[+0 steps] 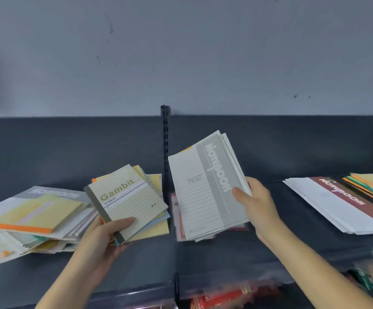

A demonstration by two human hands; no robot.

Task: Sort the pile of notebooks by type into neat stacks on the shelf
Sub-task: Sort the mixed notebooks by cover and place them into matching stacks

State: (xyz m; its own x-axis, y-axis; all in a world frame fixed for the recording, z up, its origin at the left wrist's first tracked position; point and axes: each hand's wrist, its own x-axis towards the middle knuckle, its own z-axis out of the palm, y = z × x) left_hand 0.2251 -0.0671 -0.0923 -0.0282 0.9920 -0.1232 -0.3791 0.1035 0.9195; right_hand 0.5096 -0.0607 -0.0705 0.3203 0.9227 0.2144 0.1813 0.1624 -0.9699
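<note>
While the left hand [105,233] is gripping a bundle of small notebooks [156,228] at its near corner, thumb lying across the cream notebook [127,197] on top, printed "Gambit", the right hand [256,206] is clasping a fan of larger grey notebooks [205,188] by their right edge, thumb pressing on the front cover. The grey notebooks are tilting up off the dark shelf [214,259], and reddish covers [176,210] are peeking out beneath them; whether those are lying on the shelf I cannot tell. To the left, a loose pile [14,244] of mixed notebooks is sprawling across the shelf, a yellow pad [36,210] with an orange spine sitting on top. At the far right, a fanned stack of white notebooks [328,210] with a maroon band is lying flat, colourful thinner ones [372,186] overlapping its far side. A slotted post [165,134] is standing upright at the back between the two hands.
</note>
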